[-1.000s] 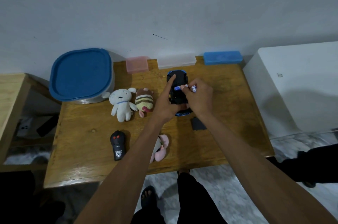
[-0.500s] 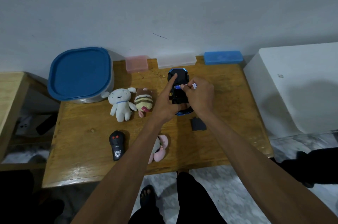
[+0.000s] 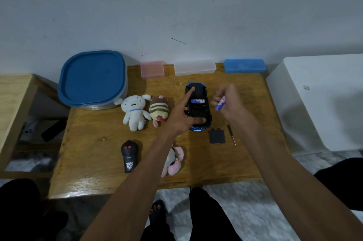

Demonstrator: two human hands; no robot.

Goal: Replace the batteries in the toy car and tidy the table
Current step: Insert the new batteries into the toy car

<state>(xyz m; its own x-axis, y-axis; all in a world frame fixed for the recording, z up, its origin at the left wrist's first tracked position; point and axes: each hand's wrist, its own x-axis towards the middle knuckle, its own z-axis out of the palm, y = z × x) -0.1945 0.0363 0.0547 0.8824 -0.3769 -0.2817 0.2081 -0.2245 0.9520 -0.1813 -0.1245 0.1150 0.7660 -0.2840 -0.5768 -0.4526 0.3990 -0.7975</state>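
Note:
The blue toy car [image 3: 198, 110] lies upside down on the wooden table [image 3: 98, 154], its battery bay open with one battery [image 3: 198, 101] lying across it. My left hand [image 3: 182, 114] holds the car, forefinger stretched over its far end and thumb at its near end. My right hand [image 3: 228, 102] is lifted just right of the car and pinches a blue-and-white battery [image 3: 220, 104]. The black battery cover [image 3: 217, 136] and a small screwdriver [image 3: 231, 137] lie on the table near the car's right front.
A black remote [image 3: 128, 155], a white plush [image 3: 134, 112], a striped plush [image 3: 159, 111] and a pink plush [image 3: 174, 160] lie on the table. A blue-lidded tub [image 3: 92, 78] and pink [image 3: 152, 69], clear [image 3: 195, 67] and blue [image 3: 245, 65] boxes line the back. A white cabinet [image 3: 324, 101] stands right.
My right hand has pulled away from the car's battery bay to the right, carrying a battery. My left hand keeps hold of the car.

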